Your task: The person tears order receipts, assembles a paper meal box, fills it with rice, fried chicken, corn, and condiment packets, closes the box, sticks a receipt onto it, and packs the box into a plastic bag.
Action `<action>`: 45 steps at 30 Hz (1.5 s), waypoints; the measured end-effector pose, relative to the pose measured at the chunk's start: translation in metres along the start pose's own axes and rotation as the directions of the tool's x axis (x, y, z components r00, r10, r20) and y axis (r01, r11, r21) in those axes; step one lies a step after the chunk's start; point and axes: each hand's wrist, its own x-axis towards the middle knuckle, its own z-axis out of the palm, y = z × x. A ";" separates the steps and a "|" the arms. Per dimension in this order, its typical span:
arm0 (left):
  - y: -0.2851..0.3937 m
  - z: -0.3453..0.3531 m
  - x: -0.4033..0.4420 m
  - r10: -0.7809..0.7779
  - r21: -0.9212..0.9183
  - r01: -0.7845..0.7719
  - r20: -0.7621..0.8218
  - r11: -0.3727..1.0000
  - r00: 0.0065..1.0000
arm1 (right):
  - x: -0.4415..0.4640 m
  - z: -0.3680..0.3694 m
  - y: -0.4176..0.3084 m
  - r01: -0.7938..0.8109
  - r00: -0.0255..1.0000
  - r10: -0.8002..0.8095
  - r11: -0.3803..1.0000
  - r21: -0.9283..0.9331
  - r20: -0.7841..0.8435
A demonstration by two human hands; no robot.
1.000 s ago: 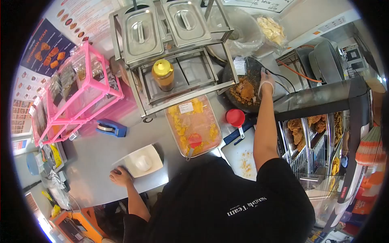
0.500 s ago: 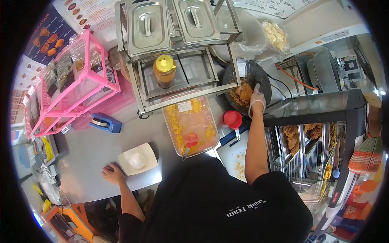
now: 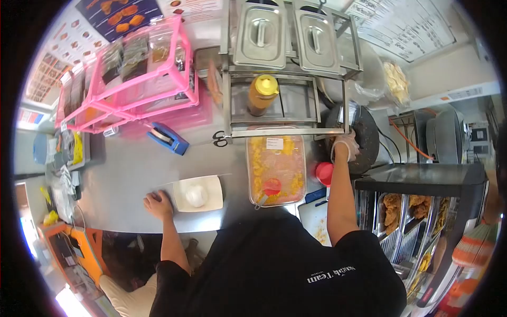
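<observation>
My right hand (image 3: 346, 147), in a clear plastic glove, is inside a dark round mortar (image 3: 368, 134). Its fingers look curled in, and the rack's front rail partly covers the mortar there, so what they hold is hidden. Half a second ago a piece of fried chicken and brown crumbs showed in the mortar. My left hand (image 3: 158, 204) rests bare on the steel table (image 3: 127, 185), fingers loosely bent and apart, holding nothing. Just right of it stands a paper food tray (image 3: 215, 194) with a mound of white rice (image 3: 196, 195).
A steel rack (image 3: 285, 133) holds lidded pans (image 3: 260, 39) and a yellow-capped sauce bottle (image 3: 262, 95). Below it lies a covered tray (image 3: 279, 179) of yellow food. A red measuring cup (image 3: 324, 173), tape dispenser (image 3: 168, 139), scissors (image 3: 220, 138), pink basket (image 3: 137, 100) and fried-chicken display (image 3: 417, 182) stand around.
The view has swung left, so things appear further right. My right hand has bent lower over the food in the mortar, which is now hidden. The left hand stays on the table.
</observation>
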 end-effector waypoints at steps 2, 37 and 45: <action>0.001 -0.005 0.000 -0.009 0.029 0.008 0.030 1.000 1.000 | -0.001 -0.008 -0.004 0.021 0.996 -0.021 1.000 0.005 0.082; 0.002 -0.006 0.000 -0.018 0.008 0.018 0.042 1.000 0.999 | 0.035 0.048 0.003 0.113 0.988 -0.038 0.841 0.529 -0.150; 0.008 -0.013 0.004 -0.035 -0.104 0.047 0.120 0.993 0.992 | 0.103 0.021 0.065 -0.463 0.846 -0.482 -0.454 0.761 0.227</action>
